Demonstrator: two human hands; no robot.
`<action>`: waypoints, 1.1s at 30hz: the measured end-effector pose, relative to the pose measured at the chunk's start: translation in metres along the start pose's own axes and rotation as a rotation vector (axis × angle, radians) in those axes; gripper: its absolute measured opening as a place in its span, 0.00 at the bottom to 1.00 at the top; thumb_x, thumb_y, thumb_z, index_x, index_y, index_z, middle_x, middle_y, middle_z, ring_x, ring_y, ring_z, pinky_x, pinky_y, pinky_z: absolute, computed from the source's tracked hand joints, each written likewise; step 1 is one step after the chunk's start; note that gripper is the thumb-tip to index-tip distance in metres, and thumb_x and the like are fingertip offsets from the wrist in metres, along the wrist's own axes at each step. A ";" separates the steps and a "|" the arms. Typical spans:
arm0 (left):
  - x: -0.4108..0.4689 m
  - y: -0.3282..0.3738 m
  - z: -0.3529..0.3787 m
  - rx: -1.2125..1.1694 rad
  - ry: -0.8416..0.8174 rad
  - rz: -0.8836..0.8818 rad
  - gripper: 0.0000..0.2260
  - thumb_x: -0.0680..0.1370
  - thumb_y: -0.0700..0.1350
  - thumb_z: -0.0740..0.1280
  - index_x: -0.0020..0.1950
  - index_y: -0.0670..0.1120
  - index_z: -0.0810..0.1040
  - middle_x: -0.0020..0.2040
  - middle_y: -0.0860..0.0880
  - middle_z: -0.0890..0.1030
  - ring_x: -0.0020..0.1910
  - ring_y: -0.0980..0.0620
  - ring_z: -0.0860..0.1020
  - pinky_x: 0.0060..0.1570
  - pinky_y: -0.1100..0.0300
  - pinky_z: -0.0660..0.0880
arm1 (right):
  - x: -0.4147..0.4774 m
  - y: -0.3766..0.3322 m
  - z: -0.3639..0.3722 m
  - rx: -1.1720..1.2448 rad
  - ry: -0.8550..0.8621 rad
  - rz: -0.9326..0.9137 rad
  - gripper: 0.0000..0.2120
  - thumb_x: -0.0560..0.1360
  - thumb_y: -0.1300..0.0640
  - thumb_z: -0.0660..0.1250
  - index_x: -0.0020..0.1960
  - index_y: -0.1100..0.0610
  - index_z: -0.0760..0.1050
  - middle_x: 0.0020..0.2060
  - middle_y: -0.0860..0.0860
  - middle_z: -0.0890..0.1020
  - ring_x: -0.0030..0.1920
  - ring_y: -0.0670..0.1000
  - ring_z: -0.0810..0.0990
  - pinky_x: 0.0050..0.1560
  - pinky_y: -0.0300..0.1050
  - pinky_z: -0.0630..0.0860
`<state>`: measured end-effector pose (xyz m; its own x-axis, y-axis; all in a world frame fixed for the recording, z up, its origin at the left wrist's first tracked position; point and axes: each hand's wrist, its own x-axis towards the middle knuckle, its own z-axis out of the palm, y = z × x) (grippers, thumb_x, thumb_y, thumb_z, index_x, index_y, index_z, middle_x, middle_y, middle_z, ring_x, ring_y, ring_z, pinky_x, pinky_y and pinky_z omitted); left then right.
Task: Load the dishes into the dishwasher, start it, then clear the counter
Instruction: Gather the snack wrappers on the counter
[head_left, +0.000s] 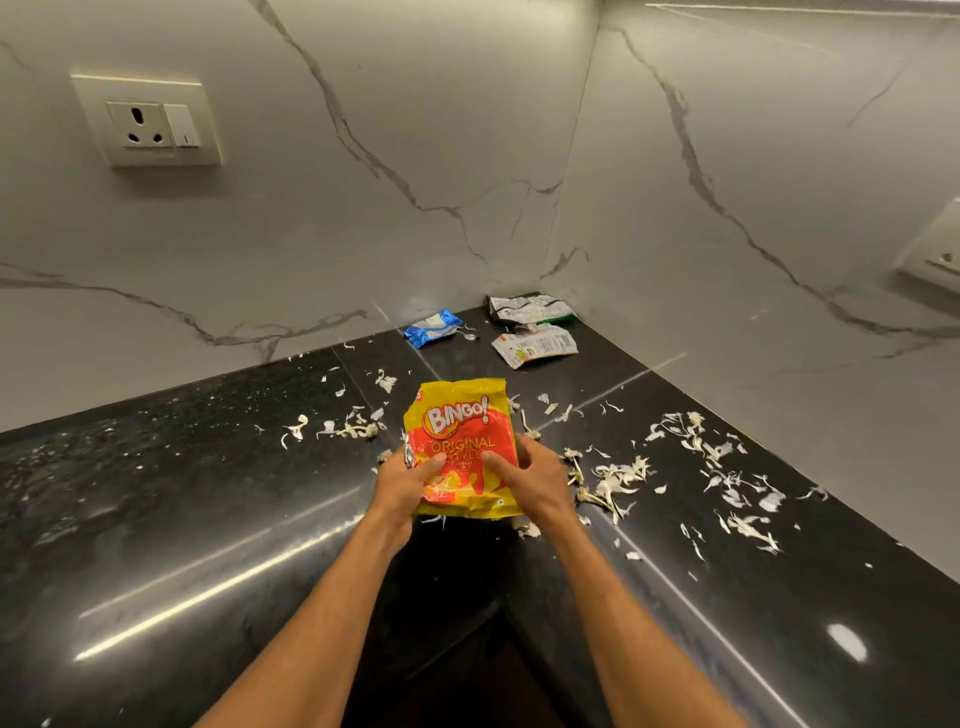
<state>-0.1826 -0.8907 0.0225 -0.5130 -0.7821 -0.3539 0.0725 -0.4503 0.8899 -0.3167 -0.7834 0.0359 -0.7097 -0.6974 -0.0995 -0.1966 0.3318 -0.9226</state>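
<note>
**Black polished stone counter (156, 519): looks like the clearing step**

Far left there's a white wall socket (148, 122) on the marble, not part of this. The left hand (405, 480) grips one side of a crinkly yellow-and-red foil crisp packet (462, 436), thumb on its front. The right hand (530, 478) grips the other side the same way. The packet sits just above the counter's inner corner.

Behind it lie a blue plastic wrapper (432, 327) and two white printed wrappers (535, 345). Pale papery peelings (623, 475) are scattered about, mostly to the right. My guess for next: collect the wrappers, then sweep up the peelings, which are light and will scatter.
</note>
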 end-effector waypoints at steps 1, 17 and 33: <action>-0.005 -0.001 -0.001 -0.004 -0.022 -0.004 0.12 0.75 0.37 0.70 0.58 0.45 0.78 0.50 0.42 0.84 0.49 0.41 0.83 0.49 0.46 0.80 | -0.003 0.001 0.001 0.066 -0.029 0.039 0.16 0.72 0.50 0.75 0.55 0.57 0.81 0.47 0.51 0.85 0.47 0.51 0.84 0.41 0.36 0.78; -0.143 -0.075 -0.029 0.032 0.020 -0.076 0.14 0.74 0.35 0.70 0.58 0.45 0.77 0.51 0.42 0.84 0.49 0.40 0.83 0.47 0.47 0.80 | -0.129 0.062 -0.011 0.436 -0.254 0.277 0.15 0.68 0.65 0.77 0.54 0.63 0.81 0.45 0.59 0.86 0.44 0.60 0.86 0.46 0.56 0.83; -0.212 -0.159 -0.104 0.289 -0.060 -0.395 0.14 0.72 0.34 0.72 0.57 0.41 0.80 0.50 0.42 0.84 0.46 0.44 0.84 0.43 0.53 0.81 | -0.243 0.141 0.028 0.279 -0.322 0.484 0.15 0.70 0.66 0.76 0.56 0.60 0.81 0.50 0.55 0.86 0.47 0.53 0.85 0.43 0.46 0.83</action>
<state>0.0036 -0.6977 -0.0737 -0.5023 -0.5454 -0.6710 -0.3739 -0.5627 0.7373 -0.1529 -0.5847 -0.0803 -0.4266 -0.6805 -0.5958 0.3094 0.5092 -0.8031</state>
